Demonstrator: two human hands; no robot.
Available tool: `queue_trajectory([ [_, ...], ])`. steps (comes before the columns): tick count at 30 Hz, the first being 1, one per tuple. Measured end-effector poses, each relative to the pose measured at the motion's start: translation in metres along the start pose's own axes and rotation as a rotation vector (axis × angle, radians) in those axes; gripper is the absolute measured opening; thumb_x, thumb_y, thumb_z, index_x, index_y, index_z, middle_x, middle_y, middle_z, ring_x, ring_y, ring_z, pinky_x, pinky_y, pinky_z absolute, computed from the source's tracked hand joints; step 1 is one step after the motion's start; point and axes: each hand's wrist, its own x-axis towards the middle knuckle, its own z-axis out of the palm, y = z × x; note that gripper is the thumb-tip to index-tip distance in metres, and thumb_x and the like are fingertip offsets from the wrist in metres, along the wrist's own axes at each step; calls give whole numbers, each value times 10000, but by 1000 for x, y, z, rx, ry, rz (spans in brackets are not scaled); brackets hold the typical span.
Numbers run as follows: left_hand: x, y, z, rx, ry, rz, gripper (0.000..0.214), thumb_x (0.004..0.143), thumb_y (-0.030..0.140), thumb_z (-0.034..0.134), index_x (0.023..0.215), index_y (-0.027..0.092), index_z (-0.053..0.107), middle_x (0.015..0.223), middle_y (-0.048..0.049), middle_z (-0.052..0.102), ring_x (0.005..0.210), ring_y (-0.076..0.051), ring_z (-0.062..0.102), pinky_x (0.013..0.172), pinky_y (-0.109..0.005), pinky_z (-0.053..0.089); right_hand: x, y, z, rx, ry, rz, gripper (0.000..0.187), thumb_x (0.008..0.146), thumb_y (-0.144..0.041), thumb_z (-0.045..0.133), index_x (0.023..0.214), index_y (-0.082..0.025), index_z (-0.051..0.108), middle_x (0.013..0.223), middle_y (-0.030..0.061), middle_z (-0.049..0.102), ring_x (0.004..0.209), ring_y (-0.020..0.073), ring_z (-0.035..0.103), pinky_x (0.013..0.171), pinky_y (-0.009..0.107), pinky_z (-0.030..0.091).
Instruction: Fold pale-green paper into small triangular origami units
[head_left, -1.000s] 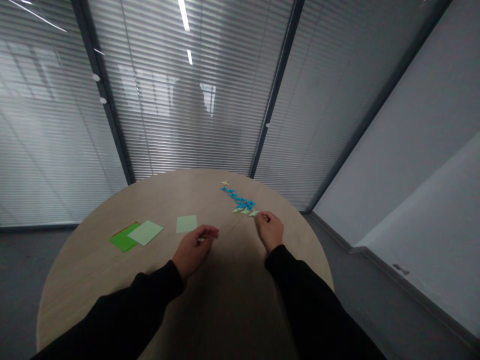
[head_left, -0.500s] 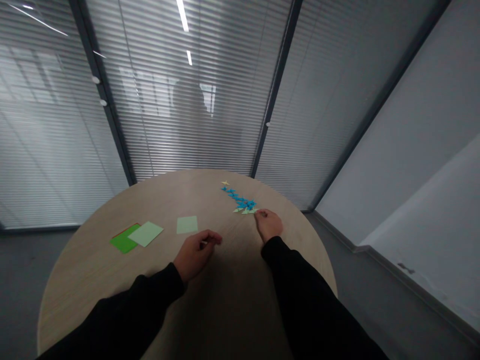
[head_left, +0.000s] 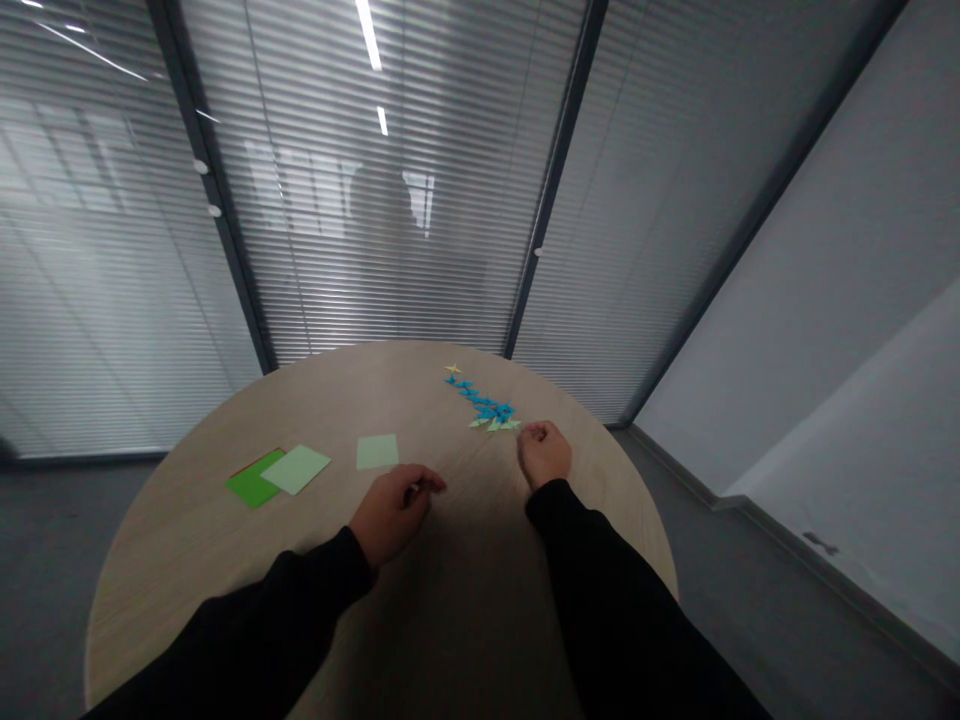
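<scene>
My right hand [head_left: 544, 455] rests on the table with its fingers curled in, just right of several light green folded paper pieces [head_left: 496, 424]; nothing shows in it. Those pieces lie at the near end of a row of blue folded paper pieces [head_left: 491, 409]. A pale yellow folded paper star [head_left: 453, 369] tops the row's far end. My left hand [head_left: 391, 512] hovers low over the table, loosely bent, with a gap between thumb and fingers and nothing visible in it. Just beyond it lies a flat pale green paper square [head_left: 377, 451].
On the left of the round wooden table [head_left: 172, 540], another pale green square [head_left: 298, 469] overlaps a bright green one [head_left: 253, 482], with a reddish edge peeking out beneath. Window blinds [head_left: 405, 290] stand behind the table, and a white wall [head_left: 810, 330] is on the right.
My right hand has drawn slightly right and back from the light green folded pieces, leaving a small gap. The left hand stays almost where it was. The camera view has shifted a little.
</scene>
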Motion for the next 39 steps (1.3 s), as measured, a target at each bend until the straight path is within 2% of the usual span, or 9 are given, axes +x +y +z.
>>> queue_trajectory([
  [5,-1,-5,0,359,49,178,279,877,154,479,1047,172,700,1232,-138,660,1237,-298,533,1050,-474,421,-8,-7,-3,30,32,-107,125,783,-268,546,820,-201,645,639,-3,597,650,193,555,609,270,346],
  [9,-4,-6,4,657,84,-5,409,951,318,454,1274,125,614,1501,-215,452,1431,-411,320,1131,-629,256,-25,-23,-1,41,-7,-447,125,780,-201,533,824,-198,649,624,-5,562,681,197,531,653,281,353],
  [12,-5,-4,5,736,54,-82,473,977,371,402,1343,117,561,1504,-237,443,1422,-427,338,1119,-677,217,-38,-33,4,84,-151,-630,157,770,-155,524,822,-188,668,705,17,612,727,191,544,703,285,375],
  [16,-2,-4,2,666,-17,-52,433,974,333,406,1312,127,582,1451,-211,521,1372,-393,432,1110,-635,284,-45,-35,6,83,-269,-694,165,757,-125,537,828,-187,672,730,18,625,750,190,552,735,290,390],
  [20,3,-6,0,464,-108,137,363,951,182,411,1244,181,626,1265,-144,672,1206,-298,586,1041,-490,431,-50,-37,4,50,-391,-688,156,799,-139,567,878,-186,692,731,20,636,753,193,566,740,301,413],
  [23,6,-9,0,325,-161,232,356,921,110,419,1149,219,670,1152,-101,712,1109,-265,621,973,-427,484,-59,-43,3,94,-503,-786,142,876,-204,592,957,-185,707,881,51,689,858,201,598,835,336,438],
  [31,12,-27,-1,205,56,176,138,849,227,628,977,198,671,1203,-120,599,1112,-269,574,983,-443,471,-74,-51,1,60,-592,-912,361,851,-456,712,1107,-201,718,1088,113,660,1018,265,567,903,423,460],
  [34,14,-33,-2,317,135,114,338,800,335,711,1082,155,669,1218,-161,603,1170,-326,527,1013,-502,426,-75,-52,0,72,-614,-894,344,847,-436,727,1087,-190,725,1076,108,663,1013,257,567,910,418,459],
  [39,15,-38,0,395,75,105,445,843,390,652,1189,110,659,1270,-199,628,1205,-335,529,1050,-516,374,-76,-54,-1,107,-619,-883,179,874,-331,713,979,-187,732,1029,84,677,988,230,580,903,388,451],
])
